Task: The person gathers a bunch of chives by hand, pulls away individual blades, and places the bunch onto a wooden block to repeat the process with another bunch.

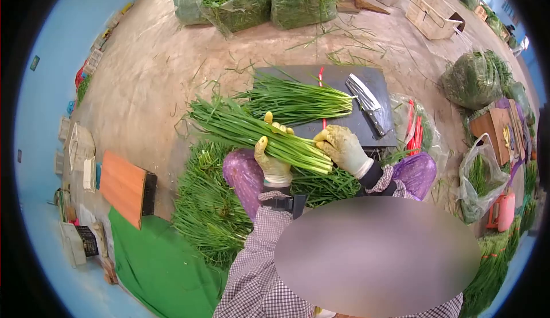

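Observation:
My left hand (274, 166), in a stained yellowish-white glove, is closed around a bunch of garlic chives (229, 126), leaves toward the left and pale stem ends toward the right. My right hand (345, 149), gloved too, has its fingers pinched together at the stems of this bunch. Just beyond, a second bunch of garlic chives (303, 100) lies on a dark board (381, 94), across a red tie strip (321, 77). To its right rests a cleaver (366, 103) with a dark handle.
Loose chives (212, 209) are heaped by my legs. A clear bag (427, 129) with red strips is right of the board. Filled bags (238, 3) and a crate (433, 17) stand farther off. An orange board (122, 189) and a green cloth (160, 260) are at left.

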The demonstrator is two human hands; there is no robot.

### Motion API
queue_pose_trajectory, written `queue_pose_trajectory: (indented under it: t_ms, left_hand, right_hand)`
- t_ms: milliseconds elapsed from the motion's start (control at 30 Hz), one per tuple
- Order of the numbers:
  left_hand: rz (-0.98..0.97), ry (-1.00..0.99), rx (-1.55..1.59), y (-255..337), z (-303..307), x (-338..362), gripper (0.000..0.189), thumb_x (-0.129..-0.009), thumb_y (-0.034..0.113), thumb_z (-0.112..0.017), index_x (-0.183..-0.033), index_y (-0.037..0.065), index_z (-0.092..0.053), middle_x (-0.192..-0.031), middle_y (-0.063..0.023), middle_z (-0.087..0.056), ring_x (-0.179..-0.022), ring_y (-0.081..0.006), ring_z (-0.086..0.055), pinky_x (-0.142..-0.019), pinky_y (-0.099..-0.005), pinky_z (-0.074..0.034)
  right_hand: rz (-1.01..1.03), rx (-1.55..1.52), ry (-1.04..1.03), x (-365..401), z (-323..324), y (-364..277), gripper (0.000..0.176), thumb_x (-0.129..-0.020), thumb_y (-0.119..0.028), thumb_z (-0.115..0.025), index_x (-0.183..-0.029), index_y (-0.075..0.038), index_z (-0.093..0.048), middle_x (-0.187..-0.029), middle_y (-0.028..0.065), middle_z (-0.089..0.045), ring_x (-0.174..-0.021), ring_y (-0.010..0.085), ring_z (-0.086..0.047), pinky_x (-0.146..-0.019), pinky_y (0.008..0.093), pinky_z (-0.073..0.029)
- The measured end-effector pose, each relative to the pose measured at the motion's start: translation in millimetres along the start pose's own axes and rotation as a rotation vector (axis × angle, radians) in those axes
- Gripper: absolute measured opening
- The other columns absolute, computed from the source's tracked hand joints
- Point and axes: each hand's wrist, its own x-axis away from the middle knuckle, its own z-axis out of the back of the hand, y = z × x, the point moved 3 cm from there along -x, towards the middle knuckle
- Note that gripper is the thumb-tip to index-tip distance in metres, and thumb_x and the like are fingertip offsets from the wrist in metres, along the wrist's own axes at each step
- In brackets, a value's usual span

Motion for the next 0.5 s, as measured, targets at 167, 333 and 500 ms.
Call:
queue_pose_trajectory:
  t_ms: [167,333,500]
  left_hand:
    - [-0.015,0.023,-0.046,2.4,17.3,-2.3,0.065,-0.088,0.022,-0.062,-0.146,0.001,-0.043,-0.096,-0.0060,-0.056,-0.095,-0.0209,-0.058,-0.099,-0.0400,-0.049]
    - [0.011,0.029,-0.097,-16.0,22.5,-7.7,0.062,-0.088,0.021,-0.061,-0.143,0.001,-0.045,-0.097,-0.0064,-0.057,-0.096,-0.0214,-0.057,-0.101,-0.0405,-0.047]
    - [0.071,0.085,-0.057,-43.3,20.2,-17.6,0.055,-0.090,0.023,-0.063,-0.139,0.002,-0.050,-0.106,-0.0100,-0.061,-0.104,-0.0245,-0.059,-0.104,-0.0428,-0.046]
  right_hand:
    - [-0.075,0.116,0.066,11.7,6.7,13.8,0.021,-0.091,-0.026,-0.067,-0.105,-0.011,-0.069,-0.097,0.0104,-0.067,-0.094,0.0334,-0.063,-0.083,0.0466,-0.049]
    - [0.144,0.049,0.135,-4.1,24.6,-5.0,0.084,-0.079,-0.045,-0.079,-0.145,-0.004,-0.047,-0.129,0.0202,-0.060,-0.117,0.0343,-0.059,-0.099,0.0423,-0.046]
    - [-0.084,0.063,-0.253,-9.5,-30.2,36.6,0.095,-0.079,-0.030,-0.079,-0.156,-0.012,-0.028,-0.114,0.0236,-0.066,-0.088,0.0375,-0.070,-0.076,0.0419,-0.058]
